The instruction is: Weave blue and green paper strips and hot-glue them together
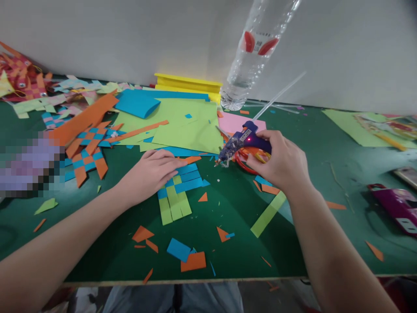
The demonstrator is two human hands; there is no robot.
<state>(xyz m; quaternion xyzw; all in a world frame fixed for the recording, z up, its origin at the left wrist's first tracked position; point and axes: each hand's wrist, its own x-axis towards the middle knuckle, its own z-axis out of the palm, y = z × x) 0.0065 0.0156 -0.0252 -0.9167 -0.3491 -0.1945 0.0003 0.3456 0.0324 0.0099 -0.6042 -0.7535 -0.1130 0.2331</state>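
My right hand (pixel 282 163) is wrapped round the handle of a dark blue hot glue gun (pixel 243 138). A red light glows on the gun, its nozzle points down and left over the table, and a clear glue stick (pixel 280 94) juts from its back. My left hand (pixel 155 176) lies flat with fingers stretched out over the upper left of a woven piece of blue and green paper strips (pixel 177 198), hiding part of it. Under the gun, red-handled scissors (pixel 243 165) are partly covered. A loose green strip (pixel 269 214) lies below my right hand.
On the green table (pixel 234 256) are scattered orange and blue scraps. Behind are green sheets (pixel 192 119), a clear water bottle (pixel 249 61) and a yellow folded piece (pixel 189 82). Woven orange-blue pieces (pixel 87 152) lie left; a purple object (pixel 395 206) lies right.
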